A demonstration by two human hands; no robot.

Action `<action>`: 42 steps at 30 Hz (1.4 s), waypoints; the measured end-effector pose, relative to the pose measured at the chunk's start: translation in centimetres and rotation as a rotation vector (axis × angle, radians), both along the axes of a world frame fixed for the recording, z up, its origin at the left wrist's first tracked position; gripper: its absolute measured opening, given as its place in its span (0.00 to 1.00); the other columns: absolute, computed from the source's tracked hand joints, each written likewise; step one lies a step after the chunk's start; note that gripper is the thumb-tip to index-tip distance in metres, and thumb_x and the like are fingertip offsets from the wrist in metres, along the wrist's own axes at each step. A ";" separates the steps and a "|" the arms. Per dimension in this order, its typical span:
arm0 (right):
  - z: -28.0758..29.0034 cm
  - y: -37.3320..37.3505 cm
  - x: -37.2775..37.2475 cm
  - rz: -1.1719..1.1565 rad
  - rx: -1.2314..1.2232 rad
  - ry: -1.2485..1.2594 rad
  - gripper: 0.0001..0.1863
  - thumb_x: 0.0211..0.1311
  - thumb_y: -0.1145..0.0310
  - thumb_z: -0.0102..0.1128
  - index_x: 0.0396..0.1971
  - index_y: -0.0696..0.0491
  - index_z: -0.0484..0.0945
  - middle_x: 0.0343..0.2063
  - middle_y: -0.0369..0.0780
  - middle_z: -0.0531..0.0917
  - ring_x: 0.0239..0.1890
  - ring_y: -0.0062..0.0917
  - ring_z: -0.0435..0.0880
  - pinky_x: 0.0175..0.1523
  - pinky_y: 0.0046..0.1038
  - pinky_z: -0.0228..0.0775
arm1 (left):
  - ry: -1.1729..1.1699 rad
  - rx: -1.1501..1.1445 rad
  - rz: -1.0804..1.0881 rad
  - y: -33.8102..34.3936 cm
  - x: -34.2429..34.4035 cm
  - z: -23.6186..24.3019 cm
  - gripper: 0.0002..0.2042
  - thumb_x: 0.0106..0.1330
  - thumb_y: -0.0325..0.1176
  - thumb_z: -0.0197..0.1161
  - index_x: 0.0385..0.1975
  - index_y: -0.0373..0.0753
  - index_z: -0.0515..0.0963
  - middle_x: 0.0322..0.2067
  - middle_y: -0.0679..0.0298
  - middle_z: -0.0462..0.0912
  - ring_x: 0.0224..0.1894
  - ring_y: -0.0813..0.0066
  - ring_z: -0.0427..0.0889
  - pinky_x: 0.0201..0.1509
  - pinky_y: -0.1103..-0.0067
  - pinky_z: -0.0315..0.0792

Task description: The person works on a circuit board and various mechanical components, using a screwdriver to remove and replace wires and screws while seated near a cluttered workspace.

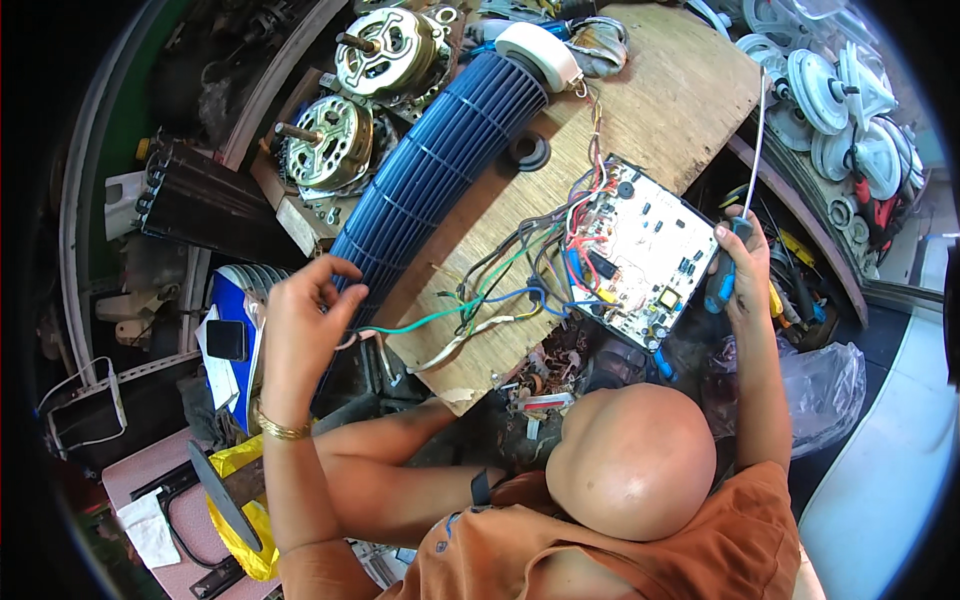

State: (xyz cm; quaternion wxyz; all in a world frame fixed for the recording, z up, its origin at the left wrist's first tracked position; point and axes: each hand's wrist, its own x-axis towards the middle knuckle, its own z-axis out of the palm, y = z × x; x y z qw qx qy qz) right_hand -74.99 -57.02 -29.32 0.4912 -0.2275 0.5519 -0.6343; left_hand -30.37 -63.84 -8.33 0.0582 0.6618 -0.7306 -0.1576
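My right hand [742, 265] is wrapped round a screwdriver [721, 288] with a blue-grey handle. Its long thin shaft points up and away, and the fingers also meet the right edge of a white circuit board [645, 255]. A bundle of coloured wires [515, 258] runs left from the board across the wood. My left hand [315, 305], fingers curled towards the thumb, is at the near end of a dark blue cylindrical blower fan [440, 150]. A green wire [420, 322] passes close to that thumb; what the fingers grip is hidden.
Beneath the board and fan lies a plywood board [665, 70]. Two metal motors [330, 140] stand left of the fan, and a white round motor [538, 52] touches its far end. White plastic parts [820, 90] crowd the right. A phone [226, 340] lies at left.
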 end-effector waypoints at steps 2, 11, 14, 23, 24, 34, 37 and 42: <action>0.1 -0.2 0.3 0.031 -0.018 -0.016 0.19 0.62 0.73 0.70 0.52 0.55 0.74 0.31 0.35 0.82 0.22 0.17 0.81 0.23 0.18 0.75 | -0.137 -0.133 -0.172 0.5 -0.3 -1.2 0.09 0.58 0.29 0.74 0.38 0.43 0.84 0.30 0.64 0.81 0.30 0.67 0.79 0.32 0.73 0.70; -0.3 -0.3 0.5 0.029 0.000 -0.030 0.19 0.63 0.73 0.70 0.51 0.55 0.75 0.32 0.35 0.82 0.25 0.16 0.82 0.23 0.18 0.74 | -0.107 -0.161 -0.528 2.9 -8.3 -6.1 0.20 0.60 0.43 0.74 0.50 0.45 0.81 0.45 0.64 0.84 0.51 0.64 0.80 0.62 0.63 0.63; -0.2 -0.5 0.9 0.012 0.007 -0.008 0.18 0.63 0.73 0.70 0.51 0.54 0.75 0.32 0.34 0.82 0.25 0.16 0.82 0.23 0.18 0.74 | 0.125 -0.008 -0.391 2.8 -6.8 -8.0 0.12 0.64 0.36 0.70 0.45 0.44 0.80 0.36 0.56 0.86 0.42 0.54 0.85 0.48 0.62 0.72; -0.8 -1.0 -0.7 -0.034 -0.006 0.043 0.19 0.62 0.73 0.72 0.50 0.53 0.75 0.31 0.34 0.81 0.23 0.15 0.79 0.25 0.18 0.70 | 0.453 -0.134 -0.002 -0.4 -2.5 -5.0 0.05 0.69 0.21 0.60 0.41 0.34 0.75 0.21 0.63 0.78 0.21 0.75 0.77 0.26 0.76 0.68; -0.6 -1.3 -0.7 -0.024 -0.020 0.063 0.19 0.62 0.73 0.72 0.49 0.53 0.75 0.30 0.34 0.81 0.23 0.15 0.79 0.25 0.18 0.70 | 0.330 -0.147 -0.041 -0.5 -2.5 -3.9 0.05 0.68 0.22 0.60 0.42 0.35 0.75 0.21 0.60 0.78 0.20 0.73 0.77 0.25 0.74 0.67; 2.2 -5.8 -1.9 0.085 -0.002 0.202 0.20 0.61 0.73 0.73 0.51 0.58 0.75 0.27 0.34 0.81 0.18 0.15 0.76 0.24 0.17 0.67 | -0.124 -0.018 -0.222 -0.7 -2.7 -1.3 0.10 0.57 0.22 0.65 0.37 0.43 0.84 0.45 0.62 0.77 0.42 0.59 0.81 0.41 0.67 0.74; 1.7 -6.2 -1.7 0.102 -0.007 0.158 0.20 0.61 0.74 0.73 0.51 0.59 0.75 0.27 0.34 0.81 0.18 0.14 0.76 0.24 0.17 0.68 | -0.244 -0.386 -0.338 -0.6 -3.2 -3.1 0.16 0.57 0.23 0.66 0.45 0.47 0.82 0.48 0.63 0.77 0.49 0.56 0.79 0.49 0.63 0.72; 1.6 -6.1 -1.4 0.085 0.018 0.154 0.20 0.62 0.74 0.72 0.51 0.58 0.75 0.27 0.34 0.81 0.18 0.14 0.76 0.23 0.16 0.67 | -0.258 -0.429 -0.526 2.6 -6.7 -6.1 0.22 0.58 0.31 0.71 0.55 0.49 0.79 0.57 0.65 0.78 0.61 0.60 0.75 0.68 0.58 0.60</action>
